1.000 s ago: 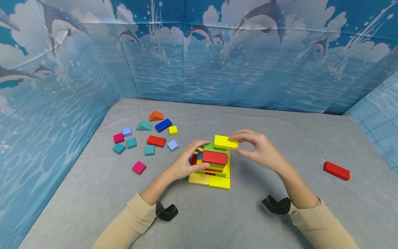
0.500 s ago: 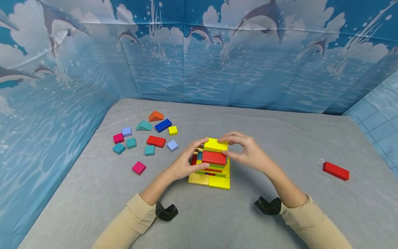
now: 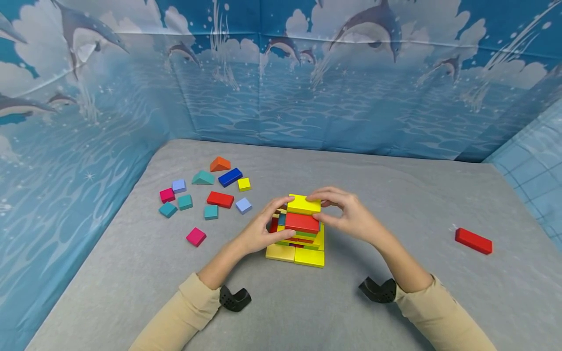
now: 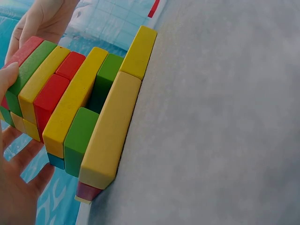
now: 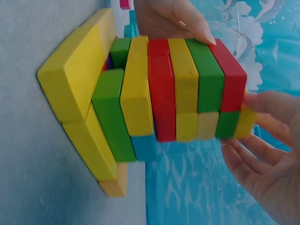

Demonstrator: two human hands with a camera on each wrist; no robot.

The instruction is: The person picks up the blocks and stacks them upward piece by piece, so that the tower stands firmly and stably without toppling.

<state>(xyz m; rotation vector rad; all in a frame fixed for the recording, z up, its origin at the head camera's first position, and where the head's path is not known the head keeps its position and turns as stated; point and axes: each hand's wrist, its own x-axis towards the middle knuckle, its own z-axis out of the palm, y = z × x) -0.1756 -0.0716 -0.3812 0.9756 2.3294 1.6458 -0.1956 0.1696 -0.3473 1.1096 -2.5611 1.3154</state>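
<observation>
A tower of wooden blocks [image 3: 299, 240] in red, green, yellow and blue stands on a wider yellow base. On its top rear lies a yellow block [image 3: 303, 204], behind a red block [image 3: 302, 222] on the near side. My right hand [image 3: 351, 214] pinches the yellow block at its right end; in the right wrist view that yellow block [image 5: 246, 123] is partly behind my fingers. From the left, my left hand [image 3: 263, 229] holds the upper tower, thumb on the near side and fingers round the far side. In the left wrist view stacked layers [image 4: 70, 103] appear sideways.
Several loose blocks lie to the left, among them a blue block [image 3: 230, 177], a teal triangle [image 3: 203, 177], an orange triangle [image 3: 220, 164] and a crimson block [image 3: 196, 237]. Far right is a long red block [image 3: 473, 241]. A dolphin-print curtain [image 3: 290, 97] borders the grey surface.
My right hand has moved left with the yellow block and lowered it onto the tower's top, over the green block. My left hand has stayed in place. Little differs over the last half second.
</observation>
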